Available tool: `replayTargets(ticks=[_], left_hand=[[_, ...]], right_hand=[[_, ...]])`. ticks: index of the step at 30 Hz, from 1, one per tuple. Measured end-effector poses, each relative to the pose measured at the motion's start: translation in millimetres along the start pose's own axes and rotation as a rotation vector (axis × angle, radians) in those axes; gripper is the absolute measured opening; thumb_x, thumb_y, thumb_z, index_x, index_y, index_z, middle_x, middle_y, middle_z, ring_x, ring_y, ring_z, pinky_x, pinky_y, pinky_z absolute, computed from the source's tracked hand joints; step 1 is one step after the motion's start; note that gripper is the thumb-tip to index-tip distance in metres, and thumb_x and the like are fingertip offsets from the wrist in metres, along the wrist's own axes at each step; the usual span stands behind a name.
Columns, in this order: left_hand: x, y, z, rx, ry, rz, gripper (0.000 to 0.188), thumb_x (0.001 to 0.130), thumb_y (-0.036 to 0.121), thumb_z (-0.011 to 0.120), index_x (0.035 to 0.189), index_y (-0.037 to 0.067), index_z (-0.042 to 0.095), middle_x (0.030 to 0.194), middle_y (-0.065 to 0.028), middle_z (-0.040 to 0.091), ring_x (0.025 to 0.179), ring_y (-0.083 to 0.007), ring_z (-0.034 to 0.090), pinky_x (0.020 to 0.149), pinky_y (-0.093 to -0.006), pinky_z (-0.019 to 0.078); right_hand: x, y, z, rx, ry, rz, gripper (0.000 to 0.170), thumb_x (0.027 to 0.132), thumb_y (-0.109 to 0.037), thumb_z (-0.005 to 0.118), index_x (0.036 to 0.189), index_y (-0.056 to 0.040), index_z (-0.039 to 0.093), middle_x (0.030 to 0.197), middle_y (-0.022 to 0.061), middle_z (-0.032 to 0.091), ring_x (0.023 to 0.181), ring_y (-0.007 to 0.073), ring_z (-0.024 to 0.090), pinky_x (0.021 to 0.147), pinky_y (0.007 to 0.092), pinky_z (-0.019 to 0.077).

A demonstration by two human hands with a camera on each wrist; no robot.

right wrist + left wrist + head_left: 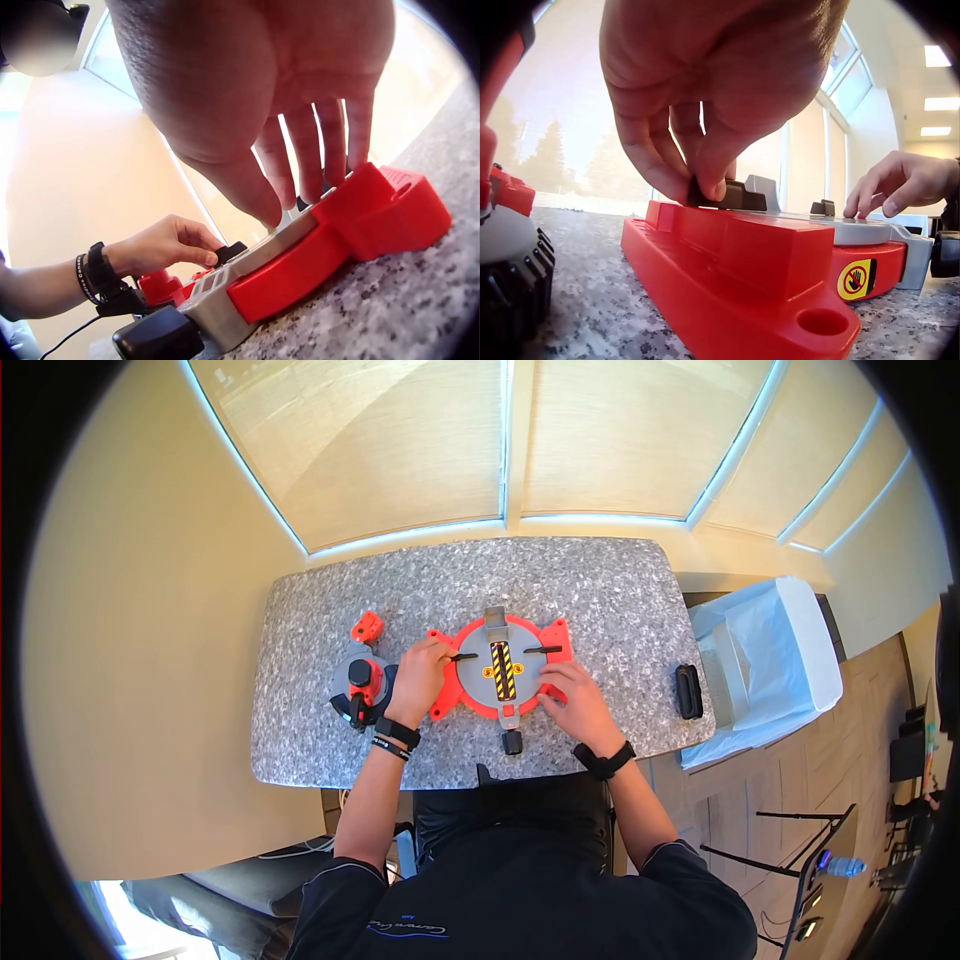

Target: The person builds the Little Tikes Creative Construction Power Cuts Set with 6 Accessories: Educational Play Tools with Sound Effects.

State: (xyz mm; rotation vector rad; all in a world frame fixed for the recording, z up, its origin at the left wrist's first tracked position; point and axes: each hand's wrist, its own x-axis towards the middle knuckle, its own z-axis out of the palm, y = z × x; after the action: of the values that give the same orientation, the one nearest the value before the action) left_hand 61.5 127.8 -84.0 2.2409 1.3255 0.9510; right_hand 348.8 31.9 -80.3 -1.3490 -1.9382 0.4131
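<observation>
A toy miter saw base with red sides (555, 635) and a round grey turntable (472, 685) lies flat on the table. My left hand (420, 678) pinches a small black bar (746, 197) between thumb and fingers at the turntable's left side. A matching black bar (545, 650) lies on the right side. With fingers extended downward, my right hand (582, 710) rests its fingertips at the base's right edge. Down the turntable's middle runs a black-and-yellow striped strip (503, 672). A black knob (512, 743) sticks out at the near end.
Left of the base stands the red, grey and black saw head (365, 680), with a small red piece (368, 626) behind it. A black oblong object (688, 692) lies near the right edge of the speckled table (600, 575). Beyond that edge is a lined bin (800, 660).
</observation>
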Motion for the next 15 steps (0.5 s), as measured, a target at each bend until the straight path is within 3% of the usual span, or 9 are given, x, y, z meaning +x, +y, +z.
replayTargets(ticks=[15], left_hand=[[-3.1,2.4,2.8,0.016,0.029,-0.033,0.013,0.086,-0.003,0.066,0.096,-0.001,0.074,0.098,-0.0175,0.073,0.093,-0.0375,0.070,0.085,-0.0442,0.0562]], right_hand=[[-1.1,0.3,-0.9,0.011,-0.018,0.016,0.022,0.082,-0.006,0.076,0.103,-0.0027,0.073,0.118,0.0133,0.070,0.114,0.0341,0.063,0.099,0.0420,0.0531]])
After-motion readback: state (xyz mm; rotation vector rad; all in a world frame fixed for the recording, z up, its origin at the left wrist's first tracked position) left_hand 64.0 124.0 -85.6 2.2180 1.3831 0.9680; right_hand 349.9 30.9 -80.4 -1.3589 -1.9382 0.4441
